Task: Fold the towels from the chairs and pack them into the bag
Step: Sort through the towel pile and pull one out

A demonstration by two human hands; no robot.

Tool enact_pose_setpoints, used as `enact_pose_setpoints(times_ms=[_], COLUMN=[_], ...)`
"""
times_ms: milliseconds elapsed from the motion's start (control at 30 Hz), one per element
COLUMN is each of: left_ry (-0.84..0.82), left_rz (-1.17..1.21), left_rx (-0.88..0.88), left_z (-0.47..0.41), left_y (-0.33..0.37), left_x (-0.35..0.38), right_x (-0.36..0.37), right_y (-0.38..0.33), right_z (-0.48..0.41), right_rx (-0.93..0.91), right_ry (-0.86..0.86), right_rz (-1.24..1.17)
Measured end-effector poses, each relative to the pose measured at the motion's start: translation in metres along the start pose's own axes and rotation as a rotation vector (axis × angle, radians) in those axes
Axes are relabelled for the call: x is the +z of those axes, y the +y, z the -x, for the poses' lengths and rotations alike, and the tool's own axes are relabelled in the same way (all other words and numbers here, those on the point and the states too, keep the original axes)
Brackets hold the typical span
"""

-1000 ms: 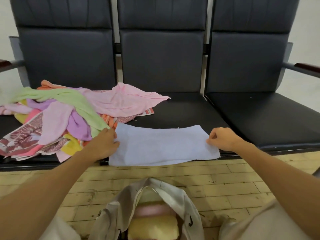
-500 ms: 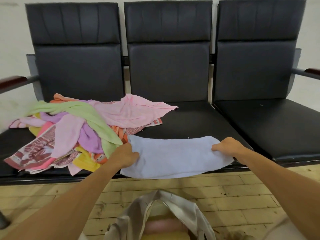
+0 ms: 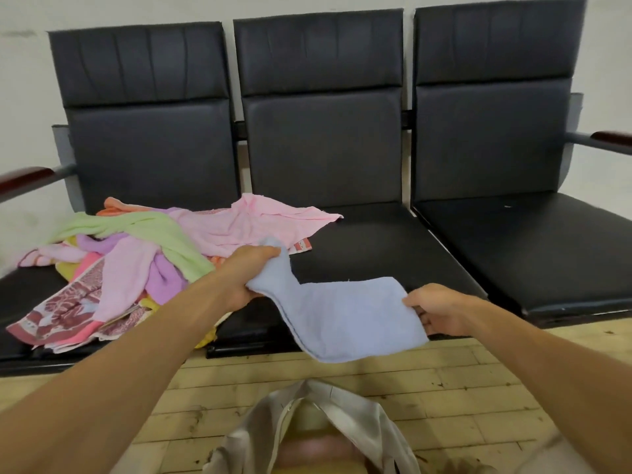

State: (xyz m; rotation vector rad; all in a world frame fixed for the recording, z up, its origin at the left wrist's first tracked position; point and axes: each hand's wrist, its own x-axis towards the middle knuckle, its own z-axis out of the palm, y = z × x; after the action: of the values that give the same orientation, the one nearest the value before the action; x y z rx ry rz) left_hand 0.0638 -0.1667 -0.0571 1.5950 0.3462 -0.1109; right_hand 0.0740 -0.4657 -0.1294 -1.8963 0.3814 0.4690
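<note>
Terry cloth is what you have between your hands: the pale blue towel is soft, light and limp, already doubled into a strip, and it sags wherever you leave it unsupported. It hangs over the front edge of the middle chair seat, its lower fold drooping past that edge toward the wooden floor. Your left hand is closed on the towel's left end and has it raised and bunched; your right hand pinches the right end with the fingers curled under, so you cannot see how much cloth they hold. I judge it will not slip, but it will crumple, so take it by the corners of each short end, keeping the layers squared. To the left, the heap of unfolded towels covers the left chair seat and spills a pink one onto the middle seat's back left corner; how many lie in the heap you cannot count, since they bury each other. The right chair seat holds nothing. The bag stands open on the floor below your arms, cut off by the bottom of the view and blurred; something pink and yellow shows inside, probably folded towels, though that is hard to make out.
</note>
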Motion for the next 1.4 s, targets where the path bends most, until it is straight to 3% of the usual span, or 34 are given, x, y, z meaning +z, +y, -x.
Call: enact_pose_setpoints(times_ms=[267,367,467,533,700,833,1033,1133,1267,1400], left_ry=[-0.202,-0.22,-0.381,-0.45,-0.333,-0.301,-0.268,-0.186,-0.206,-0.17], left_rz=[-0.393,-0.437,-0.411,-0.398,-0.129,-0.328,-0.604,-0.801,-0.926,-1.179], left_rx=[0.104,0.039,-0.066,-0.036,0.028,0.09,0.308,0.547,0.945,1.029], left_z=[0.0,0.007,0.015,0.017,0.027,0.03,0.022,0.025,0.04,0.055], left_y=[-0.016,-0.032,-0.046,-0.051,-0.056,-0.052,-0.033,-0.034,-0.031,-0.036], left_x=[0.118,0.145,0.155,0.151,0.117,0.075,0.022,0.008,-0.006,-0.013], right_x=[-0.011,-0.011,-0.009,-0.006,0.019,0.034,0.044,0.054,0.062,0.071], right_y=[0.005,0.003,0.004,0.004,-0.003,-0.001,-0.027,-0.045,-0.065,-0.069], right_z=[0.005,0.006,0.005,0.002,-0.001,-0.002,0.019,0.038,0.069,0.098], right_rx=[-0.029,-0.02,-0.016,-0.024,-0.115,-0.26,-0.455,-0.614,-0.827,-0.967], right_ry=[-0.187,-0.203,-0.215,-0.173,0.069,0.188,0.288,0.253,0.219,0.066], right_rz=[-0.131,-0.197,-0.243,-0.234,0.142,0.559,0.9,1.07,1.126,1.119])
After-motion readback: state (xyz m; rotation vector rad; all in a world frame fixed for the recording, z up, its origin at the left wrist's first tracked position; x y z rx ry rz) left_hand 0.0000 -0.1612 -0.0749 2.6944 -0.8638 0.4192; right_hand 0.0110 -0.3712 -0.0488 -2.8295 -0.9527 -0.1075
